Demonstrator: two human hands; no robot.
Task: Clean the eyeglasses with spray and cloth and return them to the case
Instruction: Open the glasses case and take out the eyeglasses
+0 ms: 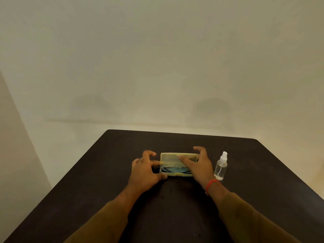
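A translucent yellowish eyeglass case (177, 174) lies open at the middle of the dark table (108, 172), its lid (170, 158) standing upright. Inside I see a blue cloth (175, 170) and the dark arms of the eyeglasses (165, 170); the lenses are hard to make out. My left hand (145, 174) holds the case's left end, thumb at the front corner and index finger at the lid's edge. My right hand (201, 165) pinches the lid, with the thumb on its inner face and the fingers curled behind it. A clear spray bottle (220, 168) stands upright just right of my right hand.
The table's far edge runs a short way behind the case, and a plain pale wall (157, 67) rises beyond it. My right wrist wears a red thread band (211, 185). Both forearms in brown sleeves reach in from the near edge.
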